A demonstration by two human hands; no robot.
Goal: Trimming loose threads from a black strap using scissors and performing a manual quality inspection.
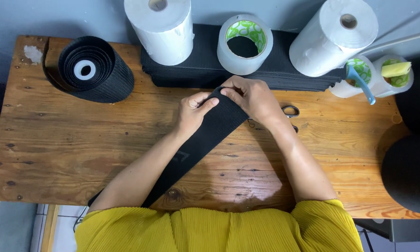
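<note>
While the yellow pleated garment fills the near edge of the view, both forearms reach out over the wooden surface toward its middle. A long black ribbed strip runs diagonally from the near edge, where it slips under the left arm, up and to the right, lying flat on the wood so its far end comes up between the two hands.

That far end is where the holding happens. The left hand pinches the strip's end corner, thumb on top and fingers curled beneath, its grip closed on the fabric. The right hand meets it from the right, fingertips pressed down on the same end edge, grip likewise closed on the strip. The hands nearly touch, which seems to keep the end taut and square.

Just right of the right wrist, scissors lie partly hidden, within easy reach. Farther left sits a roll of black ribbed material on its side. Along the far edge a stack of black sheets carries two white paper rolls and a clear tape roll between them. At the far right stand two more tape rolls, one with a blue-handled tool, the other a yellow piece.
</note>
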